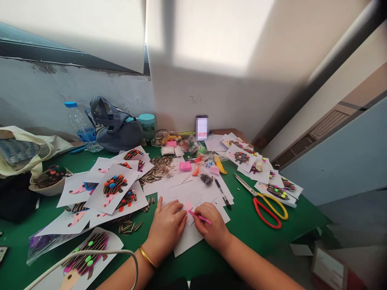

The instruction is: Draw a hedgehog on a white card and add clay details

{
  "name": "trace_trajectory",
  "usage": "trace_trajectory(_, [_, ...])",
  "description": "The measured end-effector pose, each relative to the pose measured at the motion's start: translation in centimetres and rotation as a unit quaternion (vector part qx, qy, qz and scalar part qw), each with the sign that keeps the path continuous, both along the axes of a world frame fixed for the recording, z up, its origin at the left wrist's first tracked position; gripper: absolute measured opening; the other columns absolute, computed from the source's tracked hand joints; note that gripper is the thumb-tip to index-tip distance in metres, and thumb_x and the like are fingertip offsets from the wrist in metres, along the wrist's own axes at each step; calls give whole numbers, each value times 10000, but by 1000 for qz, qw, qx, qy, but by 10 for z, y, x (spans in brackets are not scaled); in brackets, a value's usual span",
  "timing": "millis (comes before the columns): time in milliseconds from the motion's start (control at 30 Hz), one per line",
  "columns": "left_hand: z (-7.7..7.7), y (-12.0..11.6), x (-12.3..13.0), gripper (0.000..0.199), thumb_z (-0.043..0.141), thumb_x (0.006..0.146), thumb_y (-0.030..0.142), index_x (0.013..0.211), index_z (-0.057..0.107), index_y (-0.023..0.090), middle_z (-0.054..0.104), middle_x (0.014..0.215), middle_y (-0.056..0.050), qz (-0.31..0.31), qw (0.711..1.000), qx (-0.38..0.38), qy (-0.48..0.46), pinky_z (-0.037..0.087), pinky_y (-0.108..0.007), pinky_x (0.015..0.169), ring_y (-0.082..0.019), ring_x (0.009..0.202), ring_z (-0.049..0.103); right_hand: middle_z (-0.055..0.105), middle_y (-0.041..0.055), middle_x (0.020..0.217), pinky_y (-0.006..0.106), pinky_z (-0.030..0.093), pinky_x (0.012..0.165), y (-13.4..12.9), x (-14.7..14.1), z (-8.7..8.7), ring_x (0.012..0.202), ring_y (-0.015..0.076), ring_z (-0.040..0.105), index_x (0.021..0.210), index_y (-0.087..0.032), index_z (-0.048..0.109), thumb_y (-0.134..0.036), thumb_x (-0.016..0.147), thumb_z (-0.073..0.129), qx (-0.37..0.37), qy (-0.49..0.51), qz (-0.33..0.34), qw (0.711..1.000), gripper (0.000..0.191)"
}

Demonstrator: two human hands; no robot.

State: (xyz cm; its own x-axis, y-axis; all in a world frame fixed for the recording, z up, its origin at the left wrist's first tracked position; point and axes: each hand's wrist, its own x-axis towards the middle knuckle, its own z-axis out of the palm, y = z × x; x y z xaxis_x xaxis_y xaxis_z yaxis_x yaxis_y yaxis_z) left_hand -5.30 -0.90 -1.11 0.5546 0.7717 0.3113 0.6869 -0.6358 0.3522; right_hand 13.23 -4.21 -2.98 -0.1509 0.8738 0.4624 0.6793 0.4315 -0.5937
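Your right hand (pixel 211 225) is closed around a thin pink tool (pixel 202 218), thumb and fingers pinched together on its shaft, so that grip is clamped on the tool. One end of the tool reaches left to a patch of pink clay (pixel 189 204) on the drawing sheet (pixel 198 192); the other end sticks out to the right past your fingers. Whether the tip touches the clay or sits just above it, you cannot tell from here.

Your left hand (pixel 169 220) lies flat, palm down, over the left side of the sheet, its fingers spread a little and its thumb away from the index finger. It is not clamped on anything you can see; its fingertips rest near the clay, close to the tip of the tool. A gold bracelet (pixel 147 257) circles your left wrist.

The sheet lies on the green table (pixel 248 237) directly in front of you, with an outlined, patterned oval drawn just beyond the clay. A black pen (pixel 223 194) lies to the right of the drawing, and open scissors (pixel 262 201) with one red and one yellow handle lie farther right. Beyond the sheet you have a bright pink block (pixel 185 166) and a dark lump (pixel 207 179), and loose sunflower seeds (pixel 157 171) are heaped to their left.
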Motion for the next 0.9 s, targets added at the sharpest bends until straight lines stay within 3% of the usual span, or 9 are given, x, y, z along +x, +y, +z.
trace_trajectory(200, [-1, -2, 1, 170, 535, 902, 226, 967, 687, 265, 694, 1043, -47, 2, 1000, 13, 12, 193, -657, 1111, -258, 1100, 609, 602, 19, 757, 303, 419, 673, 2, 4, 0, 738, 177, 536, 811, -214, 553, -180, 891, 504, -48, 48, -41, 997, 99])
trace_trajectory(633, [-1, 1, 8, 147, 554, 877, 190, 868, 686, 252, 719, 980, -27, 30, 999, -2, -21, 184, -639, 1127, -246, 1040, 632, 606, 18, 763, 296, 413, 677, 4, 3, -1, 738, 173, 539, 821, -215, 551, -178, 888, 525, -47, 19, 11, 999, 81])
trace_trajectory(900, [0, 1, 9, 158, 545, 863, 167, 864, 681, 248, 704, 972, -31, 28, 999, -8, -27, 193, -634, 1126, -224, 994, 630, 541, 15, 712, 305, 331, 648, 2, -4, -8, 690, 178, 477, 779, -208, 482, -101, 861, 456, 20, -115, 25, 993, 137])
